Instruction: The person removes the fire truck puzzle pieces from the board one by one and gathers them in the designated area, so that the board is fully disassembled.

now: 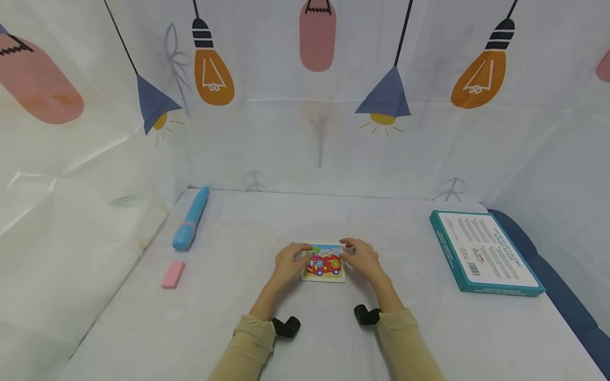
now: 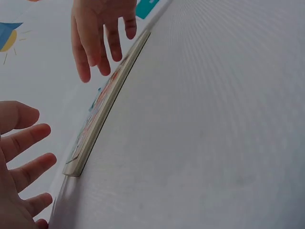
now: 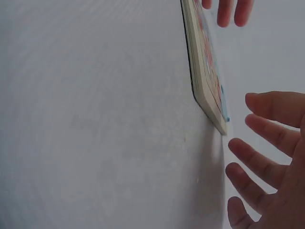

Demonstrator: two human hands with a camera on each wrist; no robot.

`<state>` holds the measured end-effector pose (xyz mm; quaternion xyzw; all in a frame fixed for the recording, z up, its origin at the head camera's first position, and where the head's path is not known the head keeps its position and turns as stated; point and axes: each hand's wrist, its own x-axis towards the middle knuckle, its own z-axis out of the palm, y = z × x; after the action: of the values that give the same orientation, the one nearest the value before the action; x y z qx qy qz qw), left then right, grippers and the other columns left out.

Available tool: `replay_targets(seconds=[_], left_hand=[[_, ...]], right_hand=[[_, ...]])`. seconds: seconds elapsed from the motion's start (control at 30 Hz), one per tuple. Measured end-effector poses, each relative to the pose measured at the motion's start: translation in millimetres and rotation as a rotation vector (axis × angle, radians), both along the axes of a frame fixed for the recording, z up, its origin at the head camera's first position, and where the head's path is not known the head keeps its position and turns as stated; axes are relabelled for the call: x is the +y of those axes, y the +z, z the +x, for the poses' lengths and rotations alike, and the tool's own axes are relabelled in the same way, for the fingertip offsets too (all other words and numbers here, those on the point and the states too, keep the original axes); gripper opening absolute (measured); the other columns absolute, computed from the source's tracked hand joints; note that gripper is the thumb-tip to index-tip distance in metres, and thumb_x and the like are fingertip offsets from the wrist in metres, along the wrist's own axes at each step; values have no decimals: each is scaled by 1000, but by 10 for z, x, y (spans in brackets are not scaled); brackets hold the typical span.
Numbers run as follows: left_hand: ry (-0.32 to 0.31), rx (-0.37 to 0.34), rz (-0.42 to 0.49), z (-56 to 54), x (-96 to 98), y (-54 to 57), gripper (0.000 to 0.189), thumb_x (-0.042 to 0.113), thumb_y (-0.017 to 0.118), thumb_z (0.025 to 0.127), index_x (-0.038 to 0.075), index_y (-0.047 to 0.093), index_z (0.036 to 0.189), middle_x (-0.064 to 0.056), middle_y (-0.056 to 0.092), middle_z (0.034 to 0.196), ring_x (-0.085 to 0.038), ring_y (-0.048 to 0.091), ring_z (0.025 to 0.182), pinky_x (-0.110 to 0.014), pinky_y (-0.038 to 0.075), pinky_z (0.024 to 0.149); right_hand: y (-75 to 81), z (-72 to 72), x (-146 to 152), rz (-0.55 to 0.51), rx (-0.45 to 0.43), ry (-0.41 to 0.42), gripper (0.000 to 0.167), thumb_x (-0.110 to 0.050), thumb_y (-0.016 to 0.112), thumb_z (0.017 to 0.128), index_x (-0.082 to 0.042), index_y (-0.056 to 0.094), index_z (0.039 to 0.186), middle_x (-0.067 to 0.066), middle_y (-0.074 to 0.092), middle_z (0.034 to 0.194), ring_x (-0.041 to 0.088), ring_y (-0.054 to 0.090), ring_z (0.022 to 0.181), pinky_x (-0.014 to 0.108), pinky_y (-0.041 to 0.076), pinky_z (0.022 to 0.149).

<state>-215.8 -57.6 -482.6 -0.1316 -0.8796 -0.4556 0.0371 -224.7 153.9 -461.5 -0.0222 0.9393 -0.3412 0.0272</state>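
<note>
A small square wooden picture puzzle (image 1: 325, 267), showing a red fire truck with a ladder, lies flat on the white table (image 1: 229, 307). My left hand (image 1: 288, 263) is at its left edge, fingers spread and relaxed, the tips overlapping its upper left corner in the head view. On the opposite side my right hand (image 1: 363, 259) has its fingers loosely apart near the upper right corner. Both wrist views show the puzzle's pale layered edge (image 2: 107, 107), with the fingers of the left hand (image 2: 24, 167) and right hand (image 3: 271, 162) apart from it and nothing gripped.
To the left lie a blue pen-shaped device (image 1: 192, 219) and a pink eraser-like block (image 1: 173, 274). A flat teal box (image 1: 486, 253) with a white printed face sits at the right, beside a dark blue cushioned edge (image 1: 562, 283). A lamp-patterned sheet (image 1: 267, 143) hangs behind the table.
</note>
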Motion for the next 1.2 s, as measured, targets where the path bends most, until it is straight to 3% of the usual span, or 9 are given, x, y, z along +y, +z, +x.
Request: replay_targets(seconds=[0.2,0.43,0.63,0.93,1.2], left_hand=[[-11,-6,-49,27,-24,-57,31,21,63,83,6,66,110,-19,51,130,-48,24,131,-62,11,104],[-44,33,-260,36,-49,-109,47,35,69,73,13,65,114,-16,48,135,-47,23,133,-59,14,105],[-50,74,-345,47,-52,-101,55,40,73,70,14,64,118,-14,47,136,-45,24,133,-57,16,107],[-49,73,-358,33,-56,-121,55,41,73,70,16,64,118,-13,45,138,-44,23,134,-56,15,107],[-48,67,-359,26,-71,-137,55,42,73,70,16,64,119,-13,45,138,-44,24,134,-56,15,107]], right_hand=[[-41,-70,-97,5,-22,-4,40,-17,68,80,-9,61,118,14,59,109,31,52,100,51,38,85],[-53,-103,-143,64,-56,-18,37,-23,69,80,-11,64,114,18,51,114,35,49,103,51,41,85],[-75,-151,-135,54,-63,-22,35,-23,70,79,-12,62,112,16,51,112,32,49,101,49,40,84],[-68,-182,-138,-60,-60,-25,35,-14,72,77,-7,59,109,12,54,102,26,49,93,42,42,80],[-89,-178,-135,-167,-55,-33,27,-9,68,81,-8,59,106,9,60,90,20,52,80,33,45,69]])
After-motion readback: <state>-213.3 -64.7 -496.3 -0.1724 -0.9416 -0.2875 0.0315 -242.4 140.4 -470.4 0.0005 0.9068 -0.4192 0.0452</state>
